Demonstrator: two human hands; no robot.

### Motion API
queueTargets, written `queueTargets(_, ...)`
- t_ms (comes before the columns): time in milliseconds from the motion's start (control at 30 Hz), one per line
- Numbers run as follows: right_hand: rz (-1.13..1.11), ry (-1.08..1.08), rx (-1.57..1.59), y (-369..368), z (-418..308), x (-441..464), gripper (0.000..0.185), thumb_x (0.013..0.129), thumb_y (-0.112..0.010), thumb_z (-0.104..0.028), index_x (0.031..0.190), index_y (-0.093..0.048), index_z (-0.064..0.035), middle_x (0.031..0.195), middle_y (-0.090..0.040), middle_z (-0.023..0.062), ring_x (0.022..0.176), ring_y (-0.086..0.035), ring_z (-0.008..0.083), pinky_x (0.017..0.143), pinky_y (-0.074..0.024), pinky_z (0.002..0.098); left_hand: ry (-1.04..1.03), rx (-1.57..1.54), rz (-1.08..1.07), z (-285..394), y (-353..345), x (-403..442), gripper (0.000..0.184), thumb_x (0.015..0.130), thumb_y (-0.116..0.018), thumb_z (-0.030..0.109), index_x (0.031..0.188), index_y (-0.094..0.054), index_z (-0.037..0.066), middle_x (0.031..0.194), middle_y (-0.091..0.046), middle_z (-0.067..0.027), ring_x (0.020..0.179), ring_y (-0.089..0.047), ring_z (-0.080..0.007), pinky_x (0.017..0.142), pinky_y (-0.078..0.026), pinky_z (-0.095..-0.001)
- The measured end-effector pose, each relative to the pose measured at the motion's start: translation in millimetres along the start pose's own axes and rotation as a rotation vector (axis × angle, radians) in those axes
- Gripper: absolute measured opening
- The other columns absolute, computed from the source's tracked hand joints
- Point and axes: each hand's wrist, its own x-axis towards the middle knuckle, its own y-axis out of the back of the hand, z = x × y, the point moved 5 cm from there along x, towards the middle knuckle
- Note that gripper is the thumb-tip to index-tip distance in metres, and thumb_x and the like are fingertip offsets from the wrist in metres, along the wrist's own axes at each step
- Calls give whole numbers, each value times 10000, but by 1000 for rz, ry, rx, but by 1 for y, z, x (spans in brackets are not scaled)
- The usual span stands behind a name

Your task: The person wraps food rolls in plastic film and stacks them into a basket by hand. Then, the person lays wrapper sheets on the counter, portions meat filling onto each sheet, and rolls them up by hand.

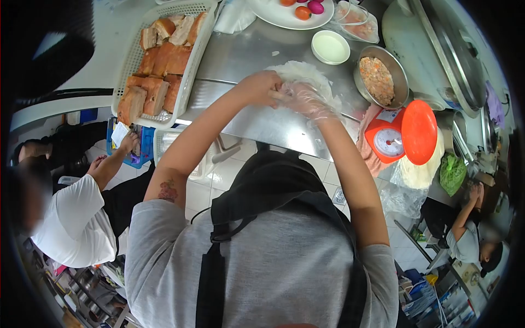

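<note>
Both of my hands meet over the steel counter, just in front of a pale, thin, whitish sheet or wrapper (299, 70). My left hand (261, 89) is bare, its fingers curled against the other hand's fingertips. A clear plastic glove covers my right hand (307, 102), whose fingers are pressed together too. Whatever lies between the fingers is too small to make out. A small bowl of pale liquid (330, 47) stands beyond the sheet. To its right is a metal bowl of orange-flecked minced filling (376, 81).
A white basket (188, 82) of roasted meat slabs stands at the left. An orange scale (389, 141) with a red pan (419, 132) sits right. A white plate (273, 12) is at the far edge. One person (76, 218) is at left, another (465, 240) at right.
</note>
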Motion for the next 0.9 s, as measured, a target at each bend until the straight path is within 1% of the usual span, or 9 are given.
queueTargets(200,124,19,-262,30,53,-36,344,708,-821,-229,1001,-735,-72,936,-697,197,887,-676,328,804,-507,423,122,-288,-52,-26,3,-3,433,639,-881,115,1012,-673,44,919,-664,-92,817,-644,-218,753,-524,-354)
queueTargets(300,147,-6,-234,37,78,-47,333,724,-833,-227,996,-743,-58,937,-699,195,924,-680,353,845,-508,443,63,-423,43,-29,10,-11,342,697,-853,97,989,-688,30,909,-667,-85,774,-629,-188,738,-522,-327)
queueTargets(400,137,-46,-192,44,87,-52,333,750,-816,-280,977,-744,-47,940,-697,199,948,-671,351,861,-499,445,19,-345,46,-32,13,-15,247,759,-812,80,977,-708,25,923,-668,-81,805,-634,-178,749,-517,-326)
queueTargets(500,24,-151,-166,58,86,-55,353,773,-796,-351,948,-751,-49,957,-697,202,994,-658,347,884,-488,454,43,-305,94,-41,13,-17,213,812,-779,137,1002,-728,57,914,-654,-77,859,-626,-206,775,-502,-336)
queueTargets(600,86,-127,-407,64,108,-39,371,801,-765,-398,920,-754,-47,965,-699,205,1043,-645,341,896,-480,451,-14,-29,189,-49,14,-14,195,842,-754,204,1013,-750,109,919,-633,-77,950,-594,-250,852,-471,-380)
queueTargets(700,222,-78,-361,78,88,-54,330,817,-768,-365,941,-756,-59,1017,-701,196,1038,-641,355,914,-483,448,5,60,243,-52,11,-14,163,881,-710,246,1007,-765,157,959,-618,-82,1016,-551,-297,923,-428,-417)
queueTargets(800,562,333,-414,49,67,-47,297,819,-771,-317,1006,-755,-86,1043,-694,182,1035,-628,369,928,-486,457,82,111,240,-31,17,-18,171,902,-644,181,1033,-753,169,1032,-622,-90,1066,-542,-313,981,-396,-454)
queueTargets(867,510,305,-370,17,67,-33,328,817,-771,-282,1097,-739,-114,1093,-678,169,1062,-612,373,954,-482,463,-71,97,395,-20,5,-23,220,898,-594,125,1059,-738,162,1078,-627,-99,1083,-538,-327,996,-392,-461)
queueTargets(900,453,324,-5,-6,90,-18,339,824,-760,-277,1121,-732,-116,1096,-670,164,1078,-603,362,959,-483,453,-170,88,492,-9,0,-17,247,896,-569,96,1073,-730,158,1100,-630,-103,1091,-536,-334,1003,-389,-464)
